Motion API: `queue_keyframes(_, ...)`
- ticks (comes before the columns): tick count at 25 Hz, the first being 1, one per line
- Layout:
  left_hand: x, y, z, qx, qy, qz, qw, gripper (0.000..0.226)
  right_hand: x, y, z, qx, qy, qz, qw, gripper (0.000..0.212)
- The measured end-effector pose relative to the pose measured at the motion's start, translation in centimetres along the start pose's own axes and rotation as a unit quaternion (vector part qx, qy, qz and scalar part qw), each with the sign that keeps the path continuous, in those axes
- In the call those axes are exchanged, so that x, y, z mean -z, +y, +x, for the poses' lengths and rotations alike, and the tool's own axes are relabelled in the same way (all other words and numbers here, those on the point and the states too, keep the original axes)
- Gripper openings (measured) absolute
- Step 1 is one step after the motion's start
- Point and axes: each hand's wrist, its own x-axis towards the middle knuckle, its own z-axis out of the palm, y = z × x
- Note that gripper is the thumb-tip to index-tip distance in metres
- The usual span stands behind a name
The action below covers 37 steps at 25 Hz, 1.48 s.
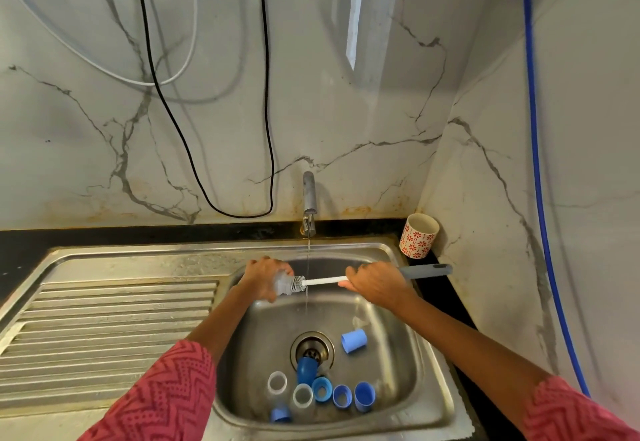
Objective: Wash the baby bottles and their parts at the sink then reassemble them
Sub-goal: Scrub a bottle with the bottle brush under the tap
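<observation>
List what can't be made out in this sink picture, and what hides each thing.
Head view only:
- The bottle is mostly covered by the left hand; its shape and size are hidden.
- The brush head is partly inside the bottle, so its depth is unclear.
- The brush handle's middle is hidden under the right hand.
- The parts lying in the sink overlap; which are caps or rings is unclear.

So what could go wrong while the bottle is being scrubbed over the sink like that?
The left hand grips a wet clear bottle while the right hand pushes the brush in, so the bottle might slip and drop into the sink. Also, a dark blue cap lies partly over the drain with the tap running, so water might drain slowly.
</observation>
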Motion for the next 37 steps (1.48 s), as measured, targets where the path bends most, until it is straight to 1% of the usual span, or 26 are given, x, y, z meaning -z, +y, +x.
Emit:
queue_keyframes(1,-0.2,0.2,-0.2,-0.009,0.010,-0.074,0.997,0.059,-0.2,-0.3,0.0,0.002,0.003,0.008,1.000,0.048)
queue_keyframes(2,-0.2,0.6,-0.5,-0.022,0.025,-0.171,0.985,0.058,0.2,-0.9,0.2,-0.013,-0.018,0.034,0.999,0.047)
queue_keyframes(3,-0.1,1.2,-0.5,-0.035,0.054,-0.239,0.969,0.055,0.7,-1.7,0.4,-0.021,-0.027,0.037,0.999,0.046)
queue_keyframes(4,0.2,1.4,-0.2,-0.037,0.083,-0.264,0.960,0.053,0.9,-2.8,0.5,-0.021,-0.038,0.033,0.999,0.044)
queue_keyframes(5,0.4,1.4,0.2,-0.029,0.101,-0.244,0.964,0.052,1.3,-3.8,0.7,-0.028,-0.047,0.054,0.997,0.041)
queue_keyframes(6,0.7,1.3,0.4,-0.017,0.113,-0.197,0.974,0.053,1.5,-4.8,1.0,-0.075,-0.095,0.106,0.987,0.042)
queue_keyframes(7,0.7,0.9,0.5,-0.009,0.120,-0.113,0.986,0.054,1.7,-5.5,1.3,-0.132,-0.147,0.186,0.962,0.045)
queue_keyframes(8,0.5,0.2,0.4,-0.008,0.123,-0.033,0.992,0.053,1.6,-5.9,1.5,-0.166,-0.205,0.284,0.922,0.047)
queue_keyframes(9,0.1,-0.6,0.4,-0.010,0.116,0.009,0.993,0.049,1.5,-6.1,1.5,-0.189,-0.250,0.371,0.874,0.049)
queue_keyframes(10,-0.6,-1.2,0.4,-0.010,0.112,0.015,0.994,0.044,1.4,-6.0,1.3,-0.208,-0.269,0.433,0.835,0.049)
queue_keyframes(11,-1.3,-1.7,0.3,-0.001,0.105,0.005,0.994,0.042,1.1,-6.0,1.0,-0.220,-0.279,0.467,0.810,0.048)
queue_keyframes(12,-1.5,-1.8,0.1,0.007,0.099,0.006,0.995,0.042,0.9,-6.2,0.8,-0.225,-0.274,0.464,0.812,0.049)
queue_keyframes(13,-1.5,-2.0,0.1,0.009,0.092,0.015,0.996,0.043,0.7,-6.3,0.8,-0.223,-0.259,0.429,0.836,0.049)
queue_keyframes(15,-1.0,-2.1,0.5,-0.004,0.092,0.044,0.995,0.047,0.0,-6.1,0.7,-0.193,-0.223,0.278,0.914,0.050)
queue_keyframes(16,-0.6,-2.2,0.6,-0.024,0.110,0.067,0.991,0.047,-0.2,-6.1,0.6,-0.184,-0.210,0.230,0.932,0.049)
queue_keyframes(17,-0.4,-2.2,0.6,-0.042,0.130,0.086,0.987,0.047,-0.2,-5.9,0.5,-0.173,-0.202,0.217,0.939,0.048)
queue_keyframes(19,-0.2,-2.5,0.8,-0.043,0.135,0.092,0.986,0.046,-0.2,-5.5,0.1,-0.144,-0.213,0.218,0.941,0.048)
queue_keyframes(21,-0.6,-2.6,0.8,-0.016,0.108,0.070,0.992,0.047,-0.2,-5.4,-0.2,-0.119,-0.213,0.211,0.947,0.048)
queue_keyframes(25,-1.6,-2.4,1.3,0.023,0.050,0.036,0.998,0.051,-0.1,-5.0,-0.3,-0.121,-0.215,0.195,0.949,0.048)
queue_keyframes(28,-1.9,-2.2,1.6,0.045,0.039,0.024,0.998,0.056,0.1,-4.3,-0.4,-0.118,-0.221,0.164,0.954,0.047)
queue_keyframes(32,-2.0,-1.3,2.2,0.072,0.065,0.006,0.995,0.055,0.6,-4.4,-0.2,-0.134,-0.223,0.157,0.953,0.046)
queue_keyframes(34,-2.2,-2.7,2.0,0.123,0.068,-0.006,0.990,0.058,0.8,-3.8,-0.8,-0.156,-0.221,0.165,0.948,0.048)
queue_keyframes(36,-2.4,-4.7,1.6,0.173,0.065,-0.049,0.982,0.062,1.0,-2.2,-1.7,-0.191,-0.203,0.184,0.942,0.050)
queue_keyframes(37,-2.3,-5.0,1.4,0.181,0.061,-0.073,0.979,0.063,0.9,-1.6,-1.9,-0.199,-0.193,0.189,0.942,0.050)
